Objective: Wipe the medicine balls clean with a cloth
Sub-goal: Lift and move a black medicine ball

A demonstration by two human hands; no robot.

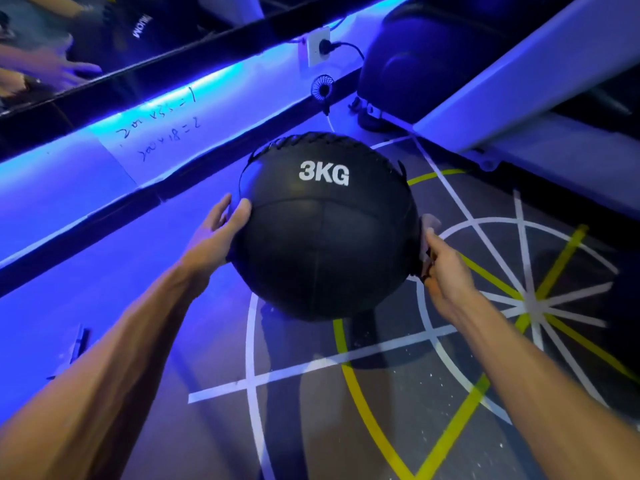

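Note:
A black medicine ball [323, 233] marked "3KG" in white hangs in the air between my two hands, above the marked floor. My left hand [221, 233] presses flat against its left side, thumb on the front and fingers spread behind. My right hand [446, 271] is at the ball's right side and pinches a small cloth [425, 261] against it. The cloth looks dark with a pale blurred end near the fingertips, and most of it is hidden between hand and ball.
A second dark ball [415, 53] sits at the back right beside a slanted white frame beam [519, 74]. The blue-lit wall ledge [104, 168] carries a handwritten paper [156, 133], a socket [317, 46] and a small fan [322, 87]. White and yellow lines cross the floor [381, 393].

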